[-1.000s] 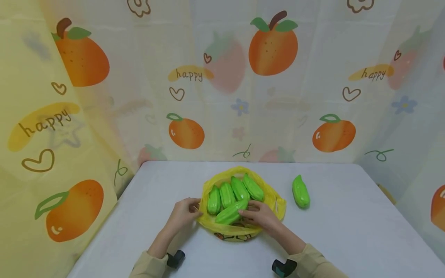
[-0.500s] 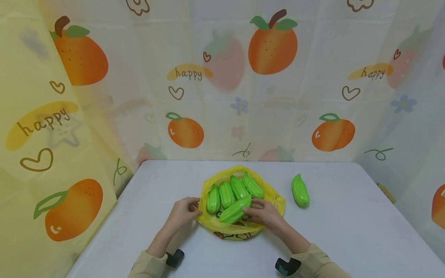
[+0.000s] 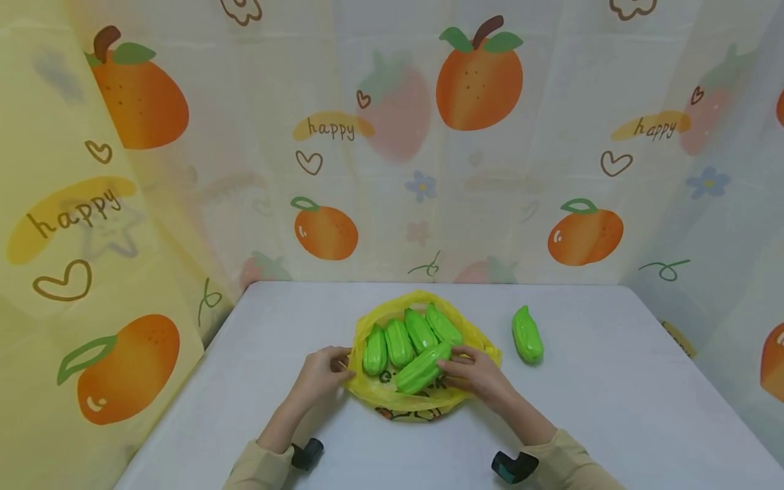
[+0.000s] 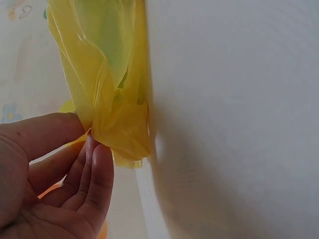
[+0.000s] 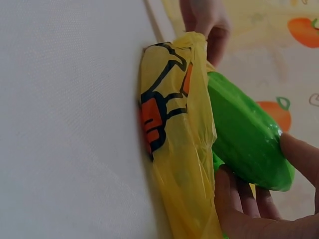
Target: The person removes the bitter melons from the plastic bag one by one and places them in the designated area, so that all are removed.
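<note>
A yellow plastic bag (image 3: 380, 393) lies open on the table with several green vegetables (image 3: 399, 344) inside. My left hand (image 3: 321, 376) pinches the bag's left rim; in the left wrist view its thumb and fingers (image 4: 102, 174) meet on the gathered yellow film (image 4: 119, 129). At the bag's right side my right hand (image 3: 478, 378) grips one end of a green vegetable (image 3: 422, 369) that slants across the front of the others. In the right wrist view that vegetable (image 5: 249, 134) sits between thumb and fingers, above the bag's edge (image 5: 179, 139).
Another green vegetable (image 3: 527, 335) lies on the white table (image 3: 588, 381), right of the bag. Behind the table hangs a fruit-print curtain (image 3: 392, 190), which also runs along both sides.
My right hand has shifted to the right, drawing the front vegetable rightward inside the bag. My left hand keeps its place on the rim.
</note>
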`<act>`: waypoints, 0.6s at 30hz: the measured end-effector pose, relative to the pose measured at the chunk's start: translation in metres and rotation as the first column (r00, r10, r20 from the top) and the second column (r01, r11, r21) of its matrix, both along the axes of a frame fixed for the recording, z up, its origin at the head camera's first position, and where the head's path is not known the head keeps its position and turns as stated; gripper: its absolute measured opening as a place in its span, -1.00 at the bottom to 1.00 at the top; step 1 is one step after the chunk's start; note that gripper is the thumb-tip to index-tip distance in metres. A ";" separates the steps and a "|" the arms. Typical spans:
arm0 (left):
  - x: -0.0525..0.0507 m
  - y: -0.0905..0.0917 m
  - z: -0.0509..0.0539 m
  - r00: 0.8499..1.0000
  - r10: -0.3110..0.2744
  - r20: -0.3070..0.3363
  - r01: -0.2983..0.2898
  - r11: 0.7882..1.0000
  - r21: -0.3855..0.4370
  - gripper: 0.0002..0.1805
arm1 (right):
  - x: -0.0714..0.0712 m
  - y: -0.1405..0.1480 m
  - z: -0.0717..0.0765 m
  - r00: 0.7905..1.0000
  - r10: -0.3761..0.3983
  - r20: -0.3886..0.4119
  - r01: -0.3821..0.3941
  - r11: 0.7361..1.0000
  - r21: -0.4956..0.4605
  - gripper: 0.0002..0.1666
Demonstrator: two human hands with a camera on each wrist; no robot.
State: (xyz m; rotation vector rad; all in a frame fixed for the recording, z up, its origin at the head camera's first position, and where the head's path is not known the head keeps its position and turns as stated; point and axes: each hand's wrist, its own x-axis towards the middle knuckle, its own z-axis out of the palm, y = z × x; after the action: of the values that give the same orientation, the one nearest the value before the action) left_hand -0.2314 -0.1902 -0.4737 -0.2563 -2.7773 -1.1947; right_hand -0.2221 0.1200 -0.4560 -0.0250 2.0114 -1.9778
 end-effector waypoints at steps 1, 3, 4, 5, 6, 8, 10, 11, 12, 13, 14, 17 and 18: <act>0.000 0.000 0.000 1.000 -0.002 0.000 0.002 1.000 0.000 -0.59 | 0.000 0.000 0.000 1.000 -0.006 0.003 0.006 1.000 -0.002 -0.15; 0.001 0.000 0.000 1.000 -0.004 -0.003 0.004 1.000 -0.001 -0.58 | -0.001 0.001 0.000 1.000 -0.020 0.010 0.020 1.000 -0.005 -0.15; 0.001 0.000 0.000 1.000 -0.005 -0.004 0.005 1.000 -0.001 -0.58 | -0.001 0.002 -0.001 0.999 -0.028 0.014 0.028 1.000 -0.005 -0.16; 0.001 0.000 0.000 1.000 -0.007 -0.003 0.007 1.000 -0.001 -0.58 | -0.002 0.003 -0.001 0.999 -0.030 0.015 0.030 0.999 -0.011 -0.16; 0.001 0.000 0.000 1.000 -0.008 -0.003 0.008 1.000 -0.001 -0.58 | -0.002 0.003 -0.002 0.999 -0.036 0.021 0.036 0.999 -0.020 -0.17; 0.001 0.000 0.000 1.000 -0.006 -0.001 0.006 1.000 -0.001 -0.58 | -0.003 0.005 -0.001 0.999 -0.046 0.026 0.046 0.999 -0.029 -0.18; 0.001 -0.001 0.000 1.000 -0.003 0.004 0.003 1.000 -0.001 -0.58 | -0.003 0.007 -0.001 0.998 -0.054 0.024 0.055 0.998 -0.031 -0.20; 0.001 -0.001 0.000 1.000 0.000 0.008 0.000 1.000 -0.003 -0.58 | -0.003 0.008 -0.001 0.998 -0.055 0.021 0.056 0.998 -0.034 -0.20; 0.001 -0.001 0.000 1.000 0.001 0.010 -0.001 1.000 -0.001 -0.58 | -0.004 0.009 0.000 0.998 -0.062 0.025 0.063 0.997 -0.036 -0.21; 0.000 -0.001 0.000 1.000 0.001 0.013 -0.001 1.000 -0.001 -0.58 | -0.004 0.010 0.001 0.998 -0.061 0.021 0.062 0.997 -0.035 -0.22; 0.000 -0.001 0.000 1.000 0.000 0.013 0.000 1.000 0.001 -0.58 | -0.004 0.011 0.002 0.998 -0.063 0.020 0.063 0.997 -0.035 -0.23; 0.001 -0.001 0.000 1.000 -0.006 0.014 0.006 1.000 -0.001 -0.59 | -0.004 0.014 0.005 0.998 -0.060 0.017 0.061 0.998 -0.031 -0.24; 0.001 -0.002 0.000 1.000 -0.005 0.015 0.006 1.000 -0.001 -0.59 | -0.004 0.015 0.006 0.998 -0.067 0.020 0.067 0.997 -0.032 -0.24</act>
State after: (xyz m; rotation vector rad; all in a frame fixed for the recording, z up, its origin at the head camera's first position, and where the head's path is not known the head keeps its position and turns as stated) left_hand -0.2304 -0.1918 -0.4733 -0.2563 -2.7920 -1.2013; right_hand -0.2261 0.1346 -0.4500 0.0542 1.9933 -2.0434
